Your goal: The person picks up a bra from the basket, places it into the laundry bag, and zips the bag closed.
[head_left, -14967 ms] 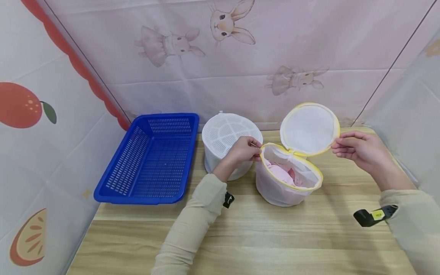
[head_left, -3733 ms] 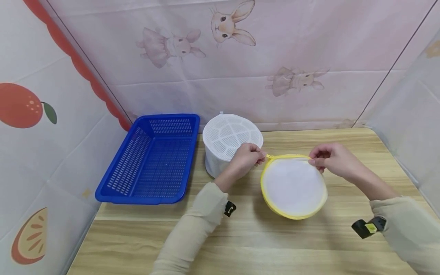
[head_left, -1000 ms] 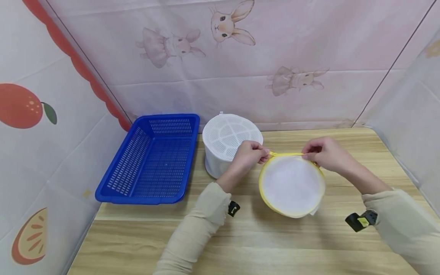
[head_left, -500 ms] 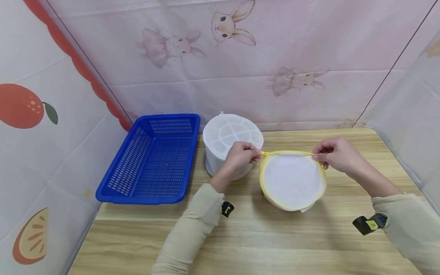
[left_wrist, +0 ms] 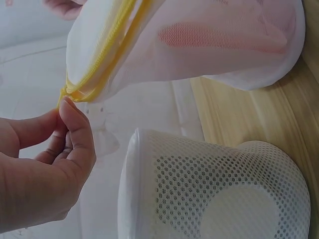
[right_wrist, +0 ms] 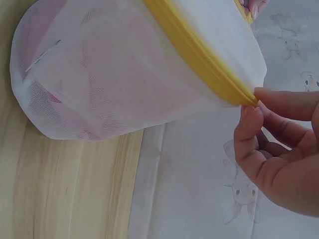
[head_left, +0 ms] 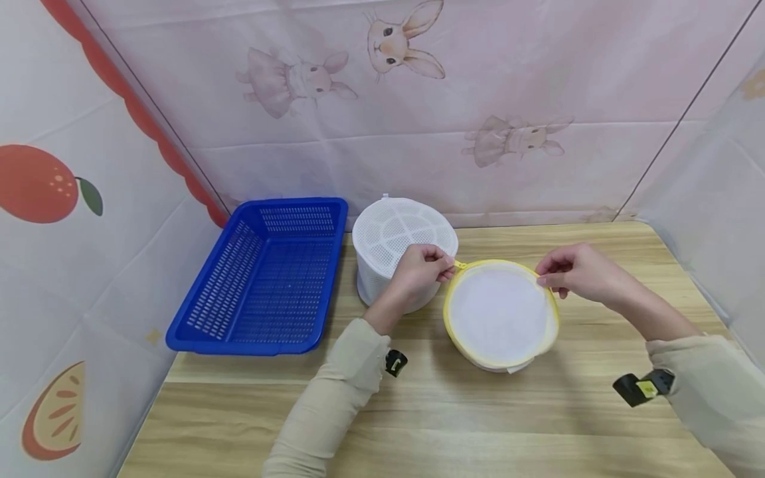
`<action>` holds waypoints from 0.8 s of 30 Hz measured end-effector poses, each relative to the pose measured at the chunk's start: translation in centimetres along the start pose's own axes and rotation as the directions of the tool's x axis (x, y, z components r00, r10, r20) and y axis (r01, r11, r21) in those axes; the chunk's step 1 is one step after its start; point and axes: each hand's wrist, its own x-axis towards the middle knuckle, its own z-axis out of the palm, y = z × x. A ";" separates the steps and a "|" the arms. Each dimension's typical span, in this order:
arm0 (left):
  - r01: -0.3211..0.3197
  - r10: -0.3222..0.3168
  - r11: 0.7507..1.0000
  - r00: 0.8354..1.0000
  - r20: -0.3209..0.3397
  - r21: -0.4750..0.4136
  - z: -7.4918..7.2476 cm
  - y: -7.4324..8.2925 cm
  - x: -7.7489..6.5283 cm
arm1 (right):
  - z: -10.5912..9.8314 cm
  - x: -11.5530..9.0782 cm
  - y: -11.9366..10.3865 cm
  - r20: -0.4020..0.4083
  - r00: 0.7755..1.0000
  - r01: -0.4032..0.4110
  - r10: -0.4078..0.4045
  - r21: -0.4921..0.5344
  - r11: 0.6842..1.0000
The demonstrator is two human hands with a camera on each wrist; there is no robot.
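A round white mesh laundry bag (head_left: 501, 312) with a yellow zipper rim stands on the table, its lid lying over the opening. Through its side, pinkish cloth (left_wrist: 219, 40) shows in the left wrist view. My left hand (head_left: 420, 272) pinches the small yellow zipper pull (left_wrist: 62, 94) at the bag's back left. There the two yellow bands are slightly apart. My right hand (head_left: 576, 273) pinches the yellow rim (right_wrist: 214, 69) at the back right between thumb and forefinger. In the right wrist view the bands lie together near those fingertips.
Close behind my left hand stands a white coarse-mesh laundry bag (head_left: 388, 232), shaped like a drum. A blue perforated plastic basket (head_left: 325, 292) sits left of it. Printed fabric walls (head_left: 323, 146) border the wooden table (head_left: 418, 418) at the back and sides.
Fifteen seconds ago the lid was raised, with pink cloth visible inside; now it covers the opening. Over the last half second, the bag shifted slightly left and my right hand moved a little left.
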 end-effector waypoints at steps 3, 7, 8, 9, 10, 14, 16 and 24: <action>-0.017 0.017 1.000 1.000 0.006 -0.001 0.3 0.2 -0.1 | 0.0 0.2 -0.3 0.016 1.000 -0.001 0.001 -0.008 1.000; -0.045 0.045 0.999 0.999 0.027 -0.012 0.9 0.5 -0.3 | 0.1 0.5 -0.8 0.029 1.000 -0.005 0.007 -0.037 0.999; -0.051 0.051 0.999 0.998 0.031 -0.011 1.1 0.6 -0.4 | 0.1 0.6 -1.0 0.030 1.000 -0.004 0.006 -0.045 0.999; -0.054 0.055 0.998 0.998 0.033 -0.006 1.3 0.6 -0.4 | 0.2 0.7 -1.1 0.031 1.000 -0.003 0.005 -0.048 0.999; -0.056 0.056 0.998 0.998 0.033 -0.005 1.4 0.7 -0.5 | 0.3 0.8 -1.3 0.033 0.999 0.000 0.001 -0.049 0.999; -0.066 0.065 0.997 0.997 0.038 0.031 1.9 1.0 -0.5 | 0.5 1.2 -1.9 0.030 1.000 0.010 -0.009 -0.053 0.999; -0.067 0.065 0.997 0.997 0.042 0.049 2.0 1.1 -0.6 | 0.7 1.4 -2.1 0.027 1.000 0.014 -0.013 -0.058 0.998; -0.041 0.035 0.994 0.997 0.064 0.098 2.7 1.7 -0.8 | 1.2 2.0 -3.1 0.038 0.996 0.085 -0.082 -0.076 0.994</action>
